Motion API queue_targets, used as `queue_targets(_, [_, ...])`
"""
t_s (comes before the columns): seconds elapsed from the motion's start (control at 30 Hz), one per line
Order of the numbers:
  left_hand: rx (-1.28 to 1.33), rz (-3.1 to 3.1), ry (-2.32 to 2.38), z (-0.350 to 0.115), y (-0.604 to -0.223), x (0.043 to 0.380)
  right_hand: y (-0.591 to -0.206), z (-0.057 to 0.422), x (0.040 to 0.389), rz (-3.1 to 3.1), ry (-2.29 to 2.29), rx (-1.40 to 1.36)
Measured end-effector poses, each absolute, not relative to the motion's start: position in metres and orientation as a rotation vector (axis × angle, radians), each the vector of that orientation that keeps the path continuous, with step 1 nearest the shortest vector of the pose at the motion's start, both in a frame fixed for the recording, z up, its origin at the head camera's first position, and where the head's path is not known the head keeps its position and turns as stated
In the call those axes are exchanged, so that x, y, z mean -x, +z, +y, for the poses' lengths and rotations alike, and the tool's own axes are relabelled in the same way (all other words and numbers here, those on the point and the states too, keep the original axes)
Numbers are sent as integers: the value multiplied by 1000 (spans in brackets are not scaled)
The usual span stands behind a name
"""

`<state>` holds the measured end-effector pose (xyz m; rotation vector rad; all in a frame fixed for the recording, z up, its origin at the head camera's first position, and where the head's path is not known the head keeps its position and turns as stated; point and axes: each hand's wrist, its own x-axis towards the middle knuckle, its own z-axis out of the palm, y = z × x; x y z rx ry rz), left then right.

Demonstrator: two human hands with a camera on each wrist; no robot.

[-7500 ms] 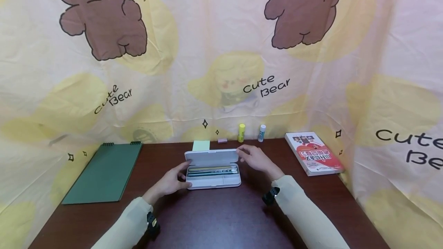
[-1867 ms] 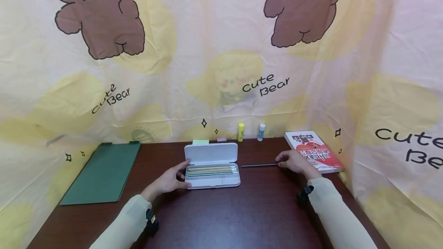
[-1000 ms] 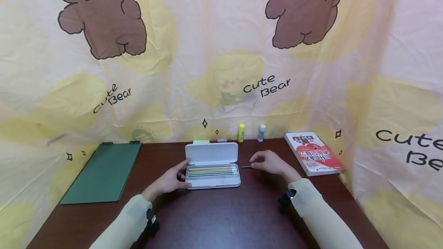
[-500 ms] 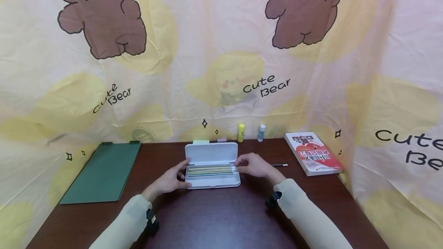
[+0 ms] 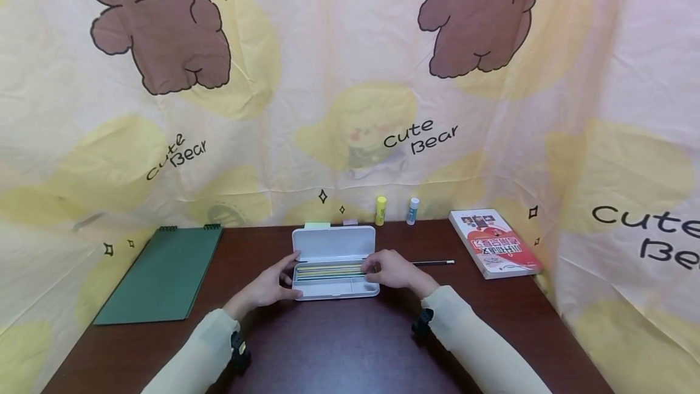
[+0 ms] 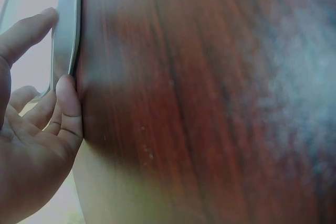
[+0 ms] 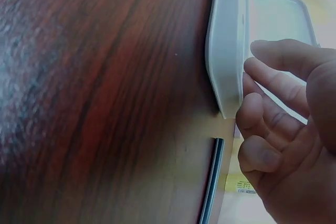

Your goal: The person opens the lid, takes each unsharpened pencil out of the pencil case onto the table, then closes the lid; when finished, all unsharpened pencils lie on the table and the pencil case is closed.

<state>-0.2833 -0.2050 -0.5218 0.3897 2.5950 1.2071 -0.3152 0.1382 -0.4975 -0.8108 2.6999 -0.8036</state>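
Observation:
A white pencil case (image 5: 324, 289) stands with its lid raised at the middle of the table. Several pencils (image 5: 328, 271) lie side by side in its back compartment. My left hand (image 5: 266, 284) grips the case's left end, thumb at the front corner and fingers behind; the left wrist view shows the fingertips against the case side (image 6: 65, 30). My right hand (image 5: 391, 269) reaches in over the pencils' right ends, fingers bent. In the right wrist view, thumb and index fingertip come close together past the case wall (image 7: 226, 51); I cannot tell whether they pinch a pencil. One dark pencil (image 5: 434, 262) lies on the table behind the right hand.
A green spiral pad (image 5: 161, 275) lies at left, a red-and-white book (image 5: 497, 245) at right. Along the back stand a yellow glue stick (image 5: 380, 210) and a white-and-blue one (image 5: 412, 211). Sticky notes (image 5: 317, 225) and a pink eraser (image 5: 350, 222) show behind the lid. A printed curtain (image 5: 306, 138) hangs behind.
The lid has tilted farther back. A dark pencil was laid on the table right of the case and let go; my right hand then returned left over the pencils. The left hand stays put.

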Motion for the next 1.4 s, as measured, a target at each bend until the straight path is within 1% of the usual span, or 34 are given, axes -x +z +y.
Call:
queue_targets(0.87, [-375,2600,1197,-204,-521,282,-498,128,315,2728,-674,825])
queue_targets(1.4, [-379,2586,1209,-204,-519,283,-499,127,315,2767,-752,784])
